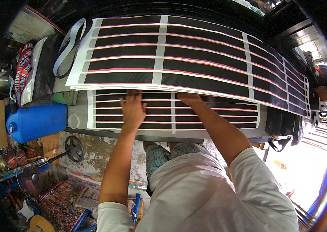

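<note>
A long stack of white sheets carries black ribbon strips with red and white edges, crossed by pale tape bands. In front of it, partly covered by its near edge, lies a smaller striped sheet of the same look on the grey table. My left hand lies flat on this smaller sheet with fingers apart, its fingertips at the stack's near edge. My right hand rests on the same sheet to the right, its fingers hidden under the overhanging stack.
At the left are a blue jerrycan, a white cup-like ring, a loop of pale strap and red lettered ribbons. A black handwheel sits below the table edge. Black bags hang at the right.
</note>
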{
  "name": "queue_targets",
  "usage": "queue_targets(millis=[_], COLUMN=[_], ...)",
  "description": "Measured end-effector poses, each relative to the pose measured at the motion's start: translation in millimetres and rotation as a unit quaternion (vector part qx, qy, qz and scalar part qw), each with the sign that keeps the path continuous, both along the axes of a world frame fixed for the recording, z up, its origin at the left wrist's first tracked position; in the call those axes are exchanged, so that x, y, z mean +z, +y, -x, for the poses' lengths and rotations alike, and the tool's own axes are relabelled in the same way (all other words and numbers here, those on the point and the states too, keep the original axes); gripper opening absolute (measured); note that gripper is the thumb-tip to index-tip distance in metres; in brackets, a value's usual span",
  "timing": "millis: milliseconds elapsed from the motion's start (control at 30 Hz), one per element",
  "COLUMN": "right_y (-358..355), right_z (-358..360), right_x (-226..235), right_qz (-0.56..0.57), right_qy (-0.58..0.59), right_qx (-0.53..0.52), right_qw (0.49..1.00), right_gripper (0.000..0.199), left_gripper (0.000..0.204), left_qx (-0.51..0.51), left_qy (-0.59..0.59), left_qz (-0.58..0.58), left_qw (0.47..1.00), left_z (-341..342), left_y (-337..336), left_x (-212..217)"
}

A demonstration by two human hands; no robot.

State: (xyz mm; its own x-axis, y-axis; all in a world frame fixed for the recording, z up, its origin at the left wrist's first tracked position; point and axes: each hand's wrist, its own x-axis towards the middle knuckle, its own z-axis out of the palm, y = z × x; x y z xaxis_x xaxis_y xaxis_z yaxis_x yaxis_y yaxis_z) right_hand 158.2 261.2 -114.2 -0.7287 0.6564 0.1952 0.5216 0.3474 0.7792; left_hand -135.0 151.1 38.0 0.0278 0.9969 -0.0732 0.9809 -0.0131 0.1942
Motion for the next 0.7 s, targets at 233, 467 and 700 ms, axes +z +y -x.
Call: queue_targets(millis=[233,467,700], right_y=[-8,-8,-11], right_z=[11,6,-15], right_x=[51,45,30], right_qz=[0.290,0.254,0.209], right_qy=[0.277,0.275,0.113], right_qx=[-0.015,0.032,-0.019], right_qw=[0.916,0.927,0.971], right_gripper=[0.046,0.050,0.040], left_gripper=[0.073,0.071,0.068], left_qx=[-0.107,-0.080,-0.076], left_qy=[-0.076,-0.069,-0.074], left_qz=[-0.002,0.046,0.047], left_qw=[0.991,0.993,0.993], left_z=[-68,-68,-71], left_y=[18,15,17], left_x=[-27,-25,-23])
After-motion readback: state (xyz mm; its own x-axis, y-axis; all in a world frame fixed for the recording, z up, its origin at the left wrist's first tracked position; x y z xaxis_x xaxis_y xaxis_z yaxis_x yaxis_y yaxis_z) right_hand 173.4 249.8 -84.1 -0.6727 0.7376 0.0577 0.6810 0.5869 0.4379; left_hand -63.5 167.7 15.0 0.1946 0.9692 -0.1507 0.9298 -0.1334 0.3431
